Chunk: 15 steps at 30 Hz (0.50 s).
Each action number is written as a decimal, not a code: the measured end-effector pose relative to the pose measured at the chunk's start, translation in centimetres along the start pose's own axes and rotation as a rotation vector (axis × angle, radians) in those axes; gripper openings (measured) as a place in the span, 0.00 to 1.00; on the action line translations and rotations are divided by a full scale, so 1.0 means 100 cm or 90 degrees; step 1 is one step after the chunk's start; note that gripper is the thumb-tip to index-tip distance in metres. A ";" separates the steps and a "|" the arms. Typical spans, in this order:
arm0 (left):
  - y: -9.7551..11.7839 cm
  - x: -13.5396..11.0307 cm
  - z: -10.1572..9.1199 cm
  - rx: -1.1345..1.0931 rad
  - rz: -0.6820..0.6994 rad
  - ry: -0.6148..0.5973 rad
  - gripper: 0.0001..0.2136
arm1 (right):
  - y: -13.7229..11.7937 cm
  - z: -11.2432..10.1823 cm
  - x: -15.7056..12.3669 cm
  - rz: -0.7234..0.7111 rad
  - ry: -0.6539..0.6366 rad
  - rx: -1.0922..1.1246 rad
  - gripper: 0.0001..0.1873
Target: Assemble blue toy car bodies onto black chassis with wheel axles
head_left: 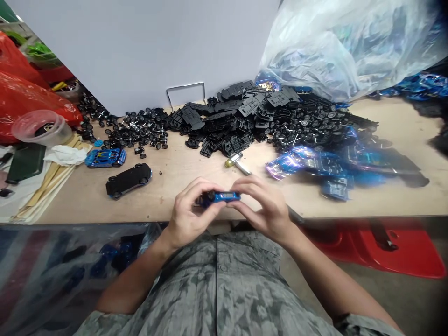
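Observation:
Both of my hands grip a small blue toy car (224, 197) by its two ends, just over the table's front edge. My left hand (194, 210) closes around the end with a black wheel, while the fingers of my right hand (264, 207) pinch the other end. Past my right fingers lies a hammer (241, 165) with a yellowish end on its head; its handle runs under my right hand. To the left, a black-bottomed toy car (129, 181) rests with its underside up. Behind it stands a blue toy car (105, 157).
Black chassis plates (227, 121) are heaped at the back, with wheel axles (140, 128) on either side. Shiny blue car shells (304, 161) lie at right, partly blurred. A clear plastic bag (350, 46), a plastic tub (42, 128) and a red stool (378, 247) surround the workspace.

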<state>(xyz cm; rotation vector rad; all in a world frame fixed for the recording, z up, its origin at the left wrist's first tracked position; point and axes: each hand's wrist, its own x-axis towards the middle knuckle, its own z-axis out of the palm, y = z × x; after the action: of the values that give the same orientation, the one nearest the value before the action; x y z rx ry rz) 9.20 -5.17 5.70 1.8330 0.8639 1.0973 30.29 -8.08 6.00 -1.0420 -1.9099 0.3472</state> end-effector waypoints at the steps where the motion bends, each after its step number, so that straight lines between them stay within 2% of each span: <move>1: 0.000 0.000 0.001 -0.008 -0.002 0.004 0.09 | -0.001 0.000 0.001 -0.002 -0.003 -0.006 0.10; 15: -0.005 -0.007 0.012 -0.045 0.051 0.072 0.10 | -0.012 0.009 0.003 0.005 0.017 0.017 0.12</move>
<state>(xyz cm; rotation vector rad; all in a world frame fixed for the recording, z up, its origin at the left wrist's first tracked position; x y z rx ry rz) 10.00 -5.89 4.65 1.7744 0.8126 1.2756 28.84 -8.40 6.36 -1.0319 -1.8728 0.3612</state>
